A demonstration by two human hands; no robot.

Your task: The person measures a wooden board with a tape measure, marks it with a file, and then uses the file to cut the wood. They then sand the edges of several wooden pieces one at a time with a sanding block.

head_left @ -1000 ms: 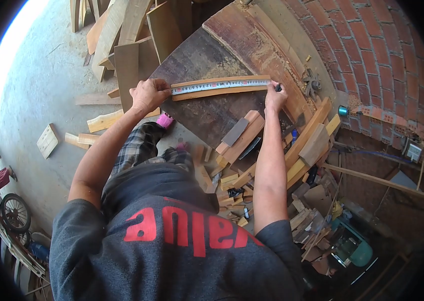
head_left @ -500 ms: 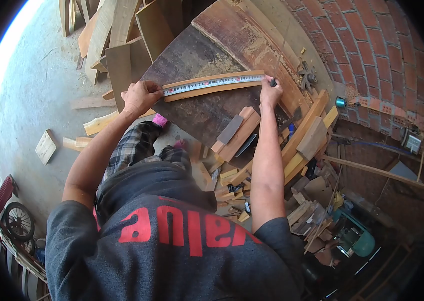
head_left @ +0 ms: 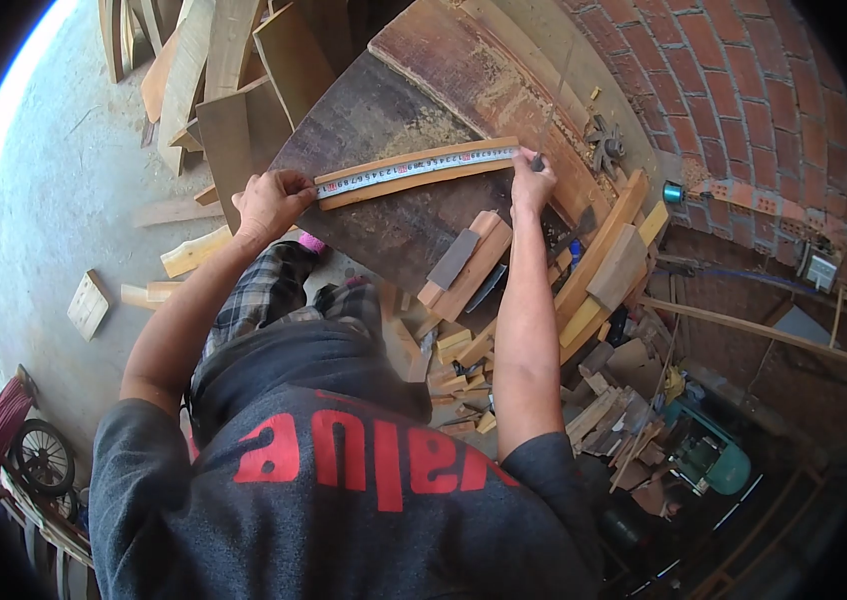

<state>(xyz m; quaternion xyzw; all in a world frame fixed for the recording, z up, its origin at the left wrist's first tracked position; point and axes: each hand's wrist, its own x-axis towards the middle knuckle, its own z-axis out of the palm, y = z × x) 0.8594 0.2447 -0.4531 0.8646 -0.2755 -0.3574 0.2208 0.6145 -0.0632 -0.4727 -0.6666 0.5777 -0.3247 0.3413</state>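
A white tape measure blade (head_left: 398, 172) with black and red markings lies stretched along a narrow strip of wood (head_left: 373, 196). My left hand (head_left: 271, 204) pinches the blade's left end between thumb and fingers, at the end of the strip. At the other end, my right hand (head_left: 532, 186) is closed on the tape. Something small and dark shows at the right fingertips, too small to name. Beneath the strip is a dark wooden work surface (head_left: 338, 140). A wooden block (head_left: 473, 270) with a grey flat piece (head_left: 453, 258) on it rests nearer to me, left of my right forearm.
Boards (head_left: 233, 60) lean at the upper left. A brick wall (head_left: 723, 90) rises on the right. Long timber pieces (head_left: 593, 265) and scattered offcuts (head_left: 613, 420) lie beyond my right arm, near a green machine (head_left: 708, 455). A pale wood piece (head_left: 89, 305) lies on the concrete floor (head_left: 63, 190).
The view has shifted slightly, so the bench and hands appear a little further left. Both hands keep their hold on the tape along the wood strip.
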